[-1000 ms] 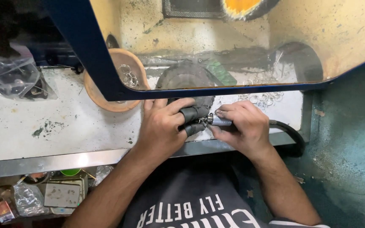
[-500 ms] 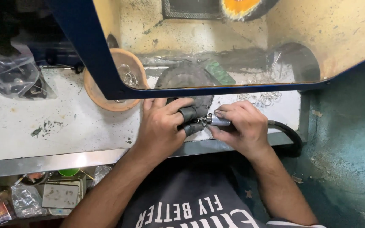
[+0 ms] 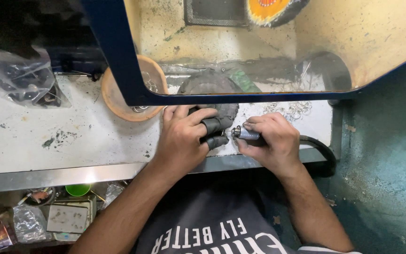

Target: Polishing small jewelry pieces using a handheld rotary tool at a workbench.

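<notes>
My left hand (image 3: 184, 138) rests on the white bench top (image 3: 48, 136), fingers curled, with dark protective sleeves on two fingertips that pinch a small metal piece (image 3: 228, 133). The piece itself is mostly hidden by the fingers. My right hand (image 3: 271, 141) grips a slim metal rotary handpiece (image 3: 246, 134) whose tip meets that piece. A black hose (image 3: 323, 155) runs from the handpiece off the bench edge to the right. A dark round pad (image 3: 212, 89) lies just behind my hands.
A transparent shield with a blue frame (image 3: 118, 61) stands over the bench. An orange shallow bowl (image 3: 118, 99) holds small metal parts. Several small metal rings (image 3: 290, 109) lie at the right. A plastic bag (image 3: 22, 80) sits far left; clutter fills the shelf below (image 3: 66, 216).
Both hands stay in the same place; only small shifts of the fingers and handpiece tip show.
</notes>
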